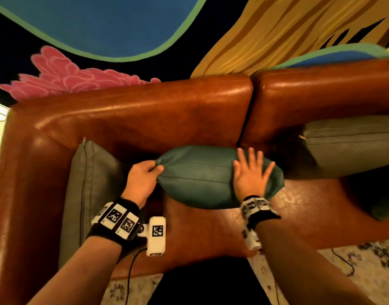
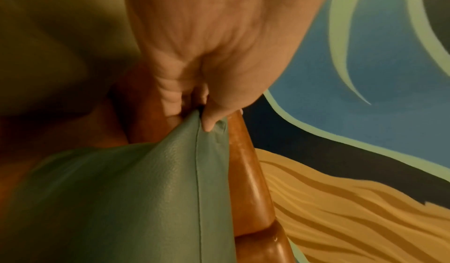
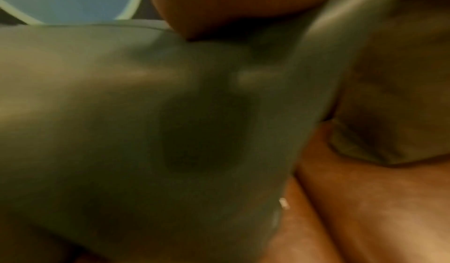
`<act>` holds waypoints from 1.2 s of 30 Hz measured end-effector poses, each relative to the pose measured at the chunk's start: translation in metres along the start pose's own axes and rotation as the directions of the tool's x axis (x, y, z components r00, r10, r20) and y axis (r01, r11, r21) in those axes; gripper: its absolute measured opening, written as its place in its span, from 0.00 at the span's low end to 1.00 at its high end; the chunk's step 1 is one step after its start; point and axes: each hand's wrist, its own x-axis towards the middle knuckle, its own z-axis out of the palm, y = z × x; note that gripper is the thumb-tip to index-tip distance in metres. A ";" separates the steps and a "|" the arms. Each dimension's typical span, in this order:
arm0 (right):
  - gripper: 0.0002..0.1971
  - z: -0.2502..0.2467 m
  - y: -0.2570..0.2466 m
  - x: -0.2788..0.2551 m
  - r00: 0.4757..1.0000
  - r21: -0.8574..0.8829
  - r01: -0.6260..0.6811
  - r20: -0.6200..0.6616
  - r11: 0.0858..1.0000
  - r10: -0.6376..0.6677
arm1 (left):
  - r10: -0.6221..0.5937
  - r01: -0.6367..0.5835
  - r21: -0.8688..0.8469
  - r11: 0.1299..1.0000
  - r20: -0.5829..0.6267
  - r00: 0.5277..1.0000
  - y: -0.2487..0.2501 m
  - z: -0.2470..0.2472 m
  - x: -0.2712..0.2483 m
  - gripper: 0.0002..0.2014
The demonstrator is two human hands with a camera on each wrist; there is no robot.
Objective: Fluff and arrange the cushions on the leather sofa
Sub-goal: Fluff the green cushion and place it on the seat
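Note:
A teal leather cushion (image 1: 202, 177) (image 2: 136, 199) (image 3: 146, 132) stands on edge on the seat of the brown leather sofa (image 1: 145, 115), against the backrest. My left hand (image 1: 143, 175) (image 2: 204, 113) pinches its left corner. My right hand (image 1: 253, 172) lies flat with spread fingers on the cushion's right part; in the right wrist view only the heel of that hand (image 3: 231, 7) shows. A grey cushion (image 1: 90, 183) leans in the sofa's left corner. Another grey cushion (image 1: 352, 146) (image 3: 394, 84) leans against the right backrest.
A painted wall (image 1: 101, 25) with blue, pink and yellow shapes rises behind the sofa. A patterned rug (image 1: 365, 260) with a black cable (image 1: 345, 265) lies in front of the seat. Part of a dark cushion (image 1: 385, 208) shows at the right edge.

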 end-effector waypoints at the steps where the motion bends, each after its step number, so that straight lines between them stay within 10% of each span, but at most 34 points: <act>1: 0.30 -0.005 0.020 0.002 0.999 -0.016 -0.046 -0.007 0.999 0.046 | -0.043 0.041 -0.047 0.998 -0.042 0.998 -0.001 0.000 -0.001 0.11; 4: 0.33 -0.027 0.059 0.008 0.928 0.081 -0.373 0.032 0.924 0.371 | -0.027 0.028 0.004 1.000 -0.190 0.981 -0.002 0.015 0.000 0.11; 7: 0.31 -0.045 0.061 0.014 0.703 0.379 -0.705 0.260 0.599 0.662 | 0.130 -0.050 0.294 0.954 -0.259 0.957 0.017 0.042 -0.010 0.23; 12: 0.19 -0.111 0.056 0.003 0.922 0.679 -0.345 0.115 0.648 0.370 | 0.379 -0.294 0.285 0.912 -0.316 0.870 0.040 0.017 -0.015 0.19; 21: 0.19 -0.144 0.042 0.012 0.943 0.818 -0.228 0.052 0.528 0.328 | 0.435 -0.360 0.276 0.891 -0.296 0.850 0.042 -0.002 -0.017 0.19; 27: 0.20 -0.182 0.041 0.019 0.951 0.858 -0.263 0.156 0.440 0.266 | 0.043 -0.060 -0.273 0.960 -0.068 0.997 0.018 -0.031 -0.010 0.12; 32: 0.25 -0.200 -0.050 -0.017 0.994 0.828 -0.008 0.069 0.561 -0.087 | -0.125 0.151 0.132 0.980 -0.187 0.974 -0.014 -0.079 0.003 0.13; 36: 0.13 -0.133 -0.145 -0.077 0.940 0.653 0.086 0.196 0.752 -0.278 | -0.259 0.286 -0.070 0.956 0.259 0.930 0.017 -0.046 -0.037 0.26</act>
